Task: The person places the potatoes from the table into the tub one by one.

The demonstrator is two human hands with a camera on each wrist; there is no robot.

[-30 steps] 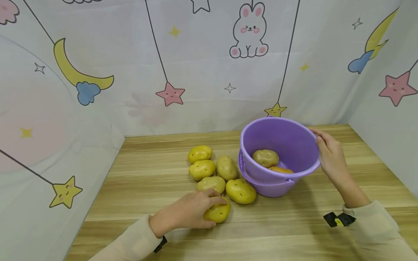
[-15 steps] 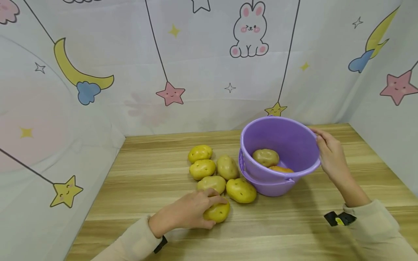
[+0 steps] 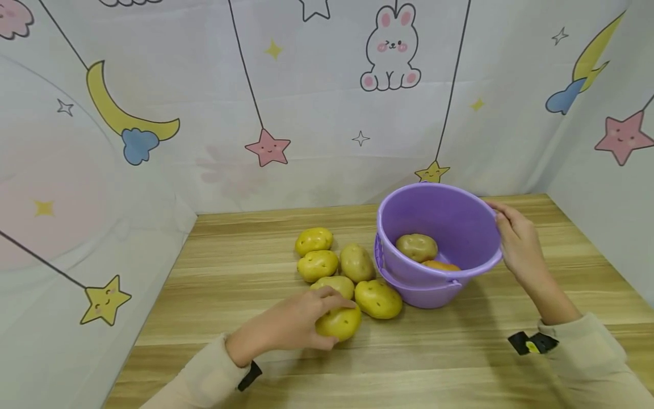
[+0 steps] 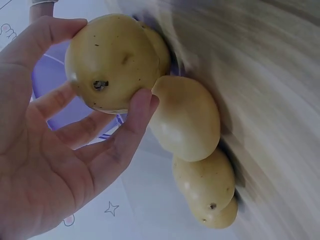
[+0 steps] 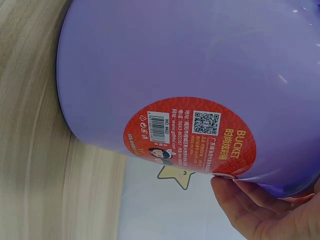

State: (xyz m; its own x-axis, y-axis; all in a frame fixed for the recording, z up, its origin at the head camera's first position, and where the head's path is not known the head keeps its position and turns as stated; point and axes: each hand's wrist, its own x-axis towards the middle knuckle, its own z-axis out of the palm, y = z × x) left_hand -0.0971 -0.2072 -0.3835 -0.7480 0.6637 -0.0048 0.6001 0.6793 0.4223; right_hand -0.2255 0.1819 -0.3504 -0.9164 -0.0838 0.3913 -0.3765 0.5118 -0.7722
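My left hand [image 3: 293, 321] pinches a yellow potato [image 3: 341, 325] between thumb and fingers, at the near end of a group of potatoes. In the left wrist view this potato [image 4: 117, 60] sits at the fingertips, up off the wooden surface. A purple bucket [image 3: 421, 296] stands right of the group. My right hand [image 3: 518, 241] grips its right rim; in the right wrist view the fingers touch the bucket's wall beside a red label [image 5: 195, 135]. Inside the bucket lie a brownish potato [image 3: 416, 247] and an orange thing [image 3: 441, 266], mostly hidden by the near wall.
Several potatoes lie close together left of the bucket, among them a yellow one [image 3: 378, 299] against its base and a paler one [image 3: 334, 286] partly behind my left hand. A white printed cloth [image 3: 317, 182] borders the wooden table [image 3: 230, 238] at the back and sides.
My left hand has lifted the yellow potato slightly off the table. The right hand and the bucket stay in place.
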